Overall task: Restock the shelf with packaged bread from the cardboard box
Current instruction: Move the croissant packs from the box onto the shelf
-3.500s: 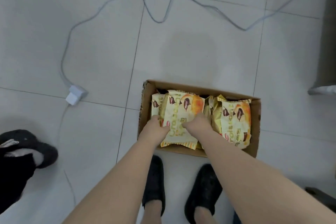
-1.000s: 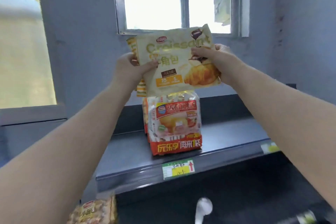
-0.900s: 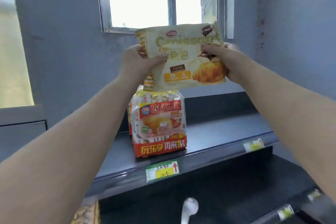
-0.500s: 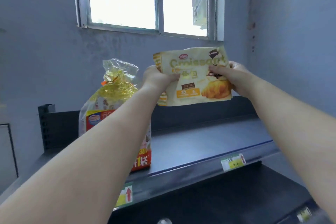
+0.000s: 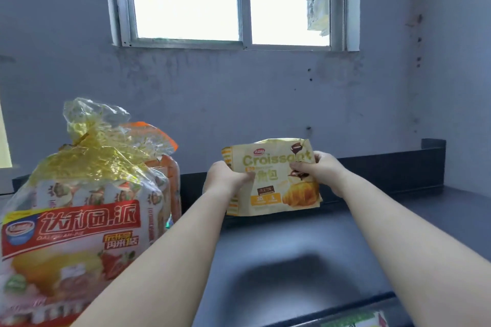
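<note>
Croissant packet (image 5: 273,180) held upright over the rear of the dark shelf (image 5: 305,255), printed face toward the person, close to the low back panel. Its lower edge looks just at or just above the shelf surface; contact cannot be confirmed from this angle. Left hand (image 5: 225,180) grips the packet's left edge, fingers curled onto it. Right hand (image 5: 318,170) pinches the right side near the top, thumb on the front face. A two-handed hold at opposite edges probably keeps the soft bag flat and square so it can stand facing outward. A yellow strip at the left edge may be a second packet behind the first; unclear.

To the left, a large red-and-yellow snack bag (image 5: 79,220) stands on the same shelf, well apart from the packet, cropped by the frame edge. Another orange pack behind it is mostly hidden. A price label (image 5: 353,320) on the shelf front is cut off below. The cardboard box is out of view. Window (image 5: 228,0) above is blown out by daylight.
</note>
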A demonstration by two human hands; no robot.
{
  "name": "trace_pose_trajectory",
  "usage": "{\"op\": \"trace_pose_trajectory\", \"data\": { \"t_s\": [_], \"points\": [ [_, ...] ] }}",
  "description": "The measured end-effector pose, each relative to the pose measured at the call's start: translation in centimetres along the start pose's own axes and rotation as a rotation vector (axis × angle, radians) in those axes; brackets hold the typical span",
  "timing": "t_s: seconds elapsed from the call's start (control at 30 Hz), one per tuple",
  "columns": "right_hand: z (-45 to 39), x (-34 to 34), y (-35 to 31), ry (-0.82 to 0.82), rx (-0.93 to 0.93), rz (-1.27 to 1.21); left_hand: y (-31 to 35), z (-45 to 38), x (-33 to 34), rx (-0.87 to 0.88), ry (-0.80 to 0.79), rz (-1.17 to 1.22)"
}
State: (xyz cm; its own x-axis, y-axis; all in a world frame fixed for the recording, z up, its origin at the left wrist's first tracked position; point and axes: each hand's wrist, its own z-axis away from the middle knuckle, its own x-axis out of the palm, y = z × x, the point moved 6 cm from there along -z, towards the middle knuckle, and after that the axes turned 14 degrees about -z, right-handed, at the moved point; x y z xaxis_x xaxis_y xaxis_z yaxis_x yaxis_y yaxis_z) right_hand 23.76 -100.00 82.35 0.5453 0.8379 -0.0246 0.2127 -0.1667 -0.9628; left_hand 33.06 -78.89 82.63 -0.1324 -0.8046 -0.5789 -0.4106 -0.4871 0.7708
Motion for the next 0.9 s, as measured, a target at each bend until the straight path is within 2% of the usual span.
{"op": "trace_pose_trajectory", "data": {
  "t_s": [0.23,0.6,0.73,0.9],
  "points": [
    [-4.8,-0.7,4.6,-0.042,0.049,0.046,-2.4,-3.4,4.1,-0.109,-0.041,-0.041],
    [-7.3,-1.7,7.5,-0.110,0.095,0.229,-3.7,-5.1,6.7,-0.077,-0.110,-0.269],
    [-7.0,-1.5,7.6,-0.160,0.120,0.220,-3.7,-4.9,6.3,-0.068,-0.124,-0.286],
    [-6.4,-1.3,7.6,-0.148,0.127,0.219,-3.7,-4.3,6.3,-0.113,-0.131,-0.255]
  ]
}}
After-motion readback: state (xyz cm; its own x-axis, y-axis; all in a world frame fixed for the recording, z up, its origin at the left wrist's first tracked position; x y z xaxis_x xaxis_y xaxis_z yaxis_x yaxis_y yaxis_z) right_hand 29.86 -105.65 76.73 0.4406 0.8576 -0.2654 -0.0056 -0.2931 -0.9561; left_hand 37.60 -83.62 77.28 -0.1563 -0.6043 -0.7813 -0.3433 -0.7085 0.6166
